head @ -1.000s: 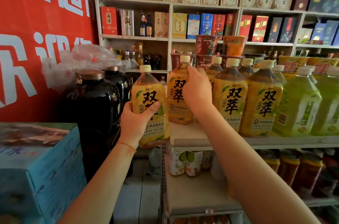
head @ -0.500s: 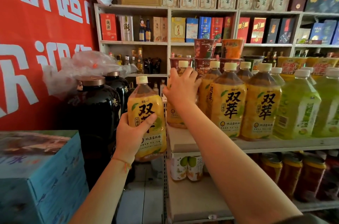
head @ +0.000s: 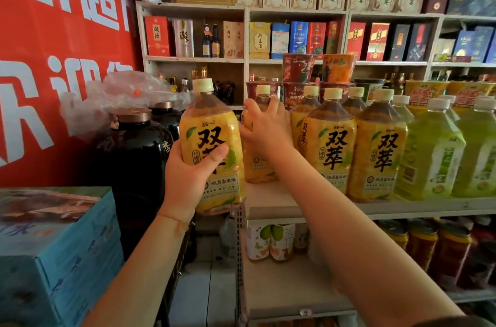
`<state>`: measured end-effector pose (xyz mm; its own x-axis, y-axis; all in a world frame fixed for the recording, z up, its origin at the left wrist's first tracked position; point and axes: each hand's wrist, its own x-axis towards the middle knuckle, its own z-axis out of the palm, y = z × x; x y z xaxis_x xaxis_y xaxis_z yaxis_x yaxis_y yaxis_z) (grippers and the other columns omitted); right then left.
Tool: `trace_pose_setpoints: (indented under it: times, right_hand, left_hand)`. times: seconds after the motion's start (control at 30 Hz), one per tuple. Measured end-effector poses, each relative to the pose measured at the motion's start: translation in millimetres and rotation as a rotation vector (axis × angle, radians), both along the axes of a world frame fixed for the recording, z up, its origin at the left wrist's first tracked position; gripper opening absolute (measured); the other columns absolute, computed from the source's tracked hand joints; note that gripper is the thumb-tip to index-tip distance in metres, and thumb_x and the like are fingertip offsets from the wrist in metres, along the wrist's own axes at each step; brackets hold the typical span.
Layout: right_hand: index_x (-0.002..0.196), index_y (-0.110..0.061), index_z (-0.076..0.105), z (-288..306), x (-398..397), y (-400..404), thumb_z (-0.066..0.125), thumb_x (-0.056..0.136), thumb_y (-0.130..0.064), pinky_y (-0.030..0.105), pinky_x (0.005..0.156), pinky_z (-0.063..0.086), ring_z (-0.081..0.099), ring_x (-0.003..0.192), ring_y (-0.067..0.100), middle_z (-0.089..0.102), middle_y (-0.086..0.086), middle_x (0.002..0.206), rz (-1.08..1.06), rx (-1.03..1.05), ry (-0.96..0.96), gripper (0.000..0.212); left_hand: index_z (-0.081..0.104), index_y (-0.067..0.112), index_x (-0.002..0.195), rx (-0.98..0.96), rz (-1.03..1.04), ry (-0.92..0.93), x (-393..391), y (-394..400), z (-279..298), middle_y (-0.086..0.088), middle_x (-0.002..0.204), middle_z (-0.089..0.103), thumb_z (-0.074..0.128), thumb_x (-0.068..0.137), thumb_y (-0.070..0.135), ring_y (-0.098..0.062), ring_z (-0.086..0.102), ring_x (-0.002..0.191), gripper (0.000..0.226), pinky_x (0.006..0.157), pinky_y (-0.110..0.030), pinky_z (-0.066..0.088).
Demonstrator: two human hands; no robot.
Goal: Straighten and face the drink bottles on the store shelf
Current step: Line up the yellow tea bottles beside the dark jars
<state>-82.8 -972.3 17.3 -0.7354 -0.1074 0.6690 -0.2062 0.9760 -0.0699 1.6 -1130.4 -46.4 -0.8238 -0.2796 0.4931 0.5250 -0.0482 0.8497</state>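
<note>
Shop shelf (head: 375,210) across mid-frame: my left hand (head: 188,176) has its grip clamped on a full, heavy, slick bottle (head: 212,147) off the shelf's left end, my right hand (head: 265,128) wrapping the end bottle's (head: 257,163) stiffer shoulder.

- The left hand (head: 189,173) holds one tea bottle (head: 212,149) off the shelf (head: 271,204), just left of its left end.
- The right hand (head: 264,128) grips the end bottle (head: 257,165), which stands on the shelf, behind and right of the held one.
- A row of tea bottles (head: 331,144) stands right of the end bottle.
- Juice bottles (head: 429,155) follow further right.
- Noodle cups (head: 316,69) are stacked behind the row.
- Jars (head: 134,149) stand left of the shelf, with a carton (head: 56,254) before them.
</note>
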Motion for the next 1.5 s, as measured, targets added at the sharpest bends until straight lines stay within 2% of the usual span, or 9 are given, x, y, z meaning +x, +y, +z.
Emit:
trace_pose_setpoints:
  times: [0.13, 0.23, 0.3, 0.5, 0.6, 0.73, 0.93, 1.13, 1.5]
  right_hand:
    - [0.136, -0.02, 0.05, 15.1, 24.5, 7.8, 0.032, 0.106, -0.039, 0.051, 0.109, 0.036, 0.032, 0.136, 0.04, 0.039, 0.02, 0.147, 0.149, -0.156, -0.039, 0.04]
    - [0.093, -0.013, 0.059, 26.4, 54.3, 17.0, 0.028, 0.108, -0.029, 0.04, 0.081, 0.045, 0.055, 0.097, 0.024, 0.062, 0.003, 0.095, 0.409, -0.593, 0.122, 0.037]
    - [0.092, -0.014, 0.058, 29.8, 67.8, 18.9, 0.031, 0.108, -0.035, 0.032, 0.074, 0.044, 0.056, 0.085, 0.017, 0.062, 0.0, 0.087, 0.511, -0.869, 0.119, 0.038]
    - [0.113, -0.017, 0.054, 5.5, 66.9, 24.8, 0.05, 0.096, -0.053, 0.03, 0.087, 0.046, 0.05, 0.102, 0.012, 0.057, -0.005, 0.106, 0.419, -0.6, 0.19, 0.041]
    - [0.134, -0.006, 0.045, -7.0, 60.6, 27.0, 0.057, 0.095, -0.051, 0.034, 0.097, 0.044, 0.046, 0.116, 0.022, 0.054, 0.008, 0.123, 0.283, -0.437, 0.254, 0.061]
    - [0.152, 0.002, 0.024, -21.6, 57.3, 17.4, 0.055, 0.092, -0.054, 0.042, 0.106, 0.04, 0.039, 0.132, 0.032, 0.044, 0.018, 0.143, 0.201, -0.301, 0.268, 0.087]
    - [0.148, 0.003, 0.032, -18.8, 63.6, 14.1, 0.057, 0.089, -0.057, 0.041, 0.1, 0.045, 0.048, 0.12, 0.032, 0.051, 0.018, 0.132, 0.116, -0.278, 0.351, 0.088]
    - [0.148, 0.004, 0.031, -16.3, 67.7, 12.0, 0.063, 0.084, -0.059, 0.045, 0.101, 0.045, 0.049, 0.12, 0.037, 0.05, 0.022, 0.132, 0.027, -0.255, 0.363, 0.096]
    - [0.147, 0.0, 0.033, -19.8, 70.7, 20.5, 0.063, 0.086, -0.051, 0.045, 0.105, 0.042, 0.043, 0.124, 0.031, 0.047, 0.016, 0.134, 0.166, -0.331, 0.319, 0.085]
  left_hand:
    - [0.064, 0.02, 0.114, -0.01, -0.018, 0.028, -2.8, 12.7, 9.2, 0.001, 0.108, 0.075, 0.085, 0.055, 0.056, -0.017, 0.074, 0.098, 0.071, 0.083, -0.042, 0.061]
    - [0.063, 0.022, 0.112, -0.041, -0.028, 0.039, -7.2, 28.2, 12.8, -0.001, 0.11, 0.074, 0.086, 0.054, 0.058, -0.018, 0.073, 0.099, 0.072, 0.084, -0.042, 0.06]
    - [0.061, 0.022, 0.112, -0.064, -0.035, 0.041, -11.0, 41.2, 16.4, -0.001, 0.11, 0.073, 0.093, 0.056, 0.055, -0.016, 0.073, 0.097, 0.073, 0.082, -0.038, 0.06]
    - [0.058, 0.027, 0.101, -0.239, -0.071, 0.067, -31.1, 78.8, 2.6, 0.004, 0.098, 0.067, 0.089, 0.073, 0.021, -0.004, 0.067, 0.085, 0.043, 0.069, -0.019, 0.055]
    - [0.061, 0.024, 0.091, -0.487, 0.198, 0.069, -44.8, 83.2, -4.8, 0.001, 0.097, 0.062, 0.078, 0.075, 0.053, -0.016, 0.058, 0.092, 0.038, 0.08, -0.034, 0.053]
    - [0.054, 0.012, 0.124, -0.715, 0.379, 0.001, -61.5, 76.5, -7.8, -0.011, 0.13, 0.047, 0.056, 0.082, 0.05, -0.028, 0.039, 0.122, 0.056, 0.104, -0.049, 0.041]
    - [0.044, 0.027, 0.145, -0.302, -0.22, 0.192, -53.5, 81.6, 4.0, 0.005, 0.137, 0.059, 0.073, 0.09, 0.02, -0.012, 0.058, 0.127, 0.063, 0.103, -0.033, 0.052]
    - [0.043, 0.032, 0.149, -0.3, -0.218, 0.066, -57.7, 76.4, -9.8, 0.001, 0.15, 0.05, 0.076, 0.078, 0.066, -0.03, 0.039, 0.145, 0.085, 0.112, -0.061, 0.039]
    - [0.032, 0.038, 0.154, -0.238, -0.253, 0.088, -31.9, 84.7, -11.3, 0.007, 0.152, 0.045, 0.066, 0.089, 0.056, -0.011, 0.044, 0.14, 0.076, 0.112, -0.045, 0.045]
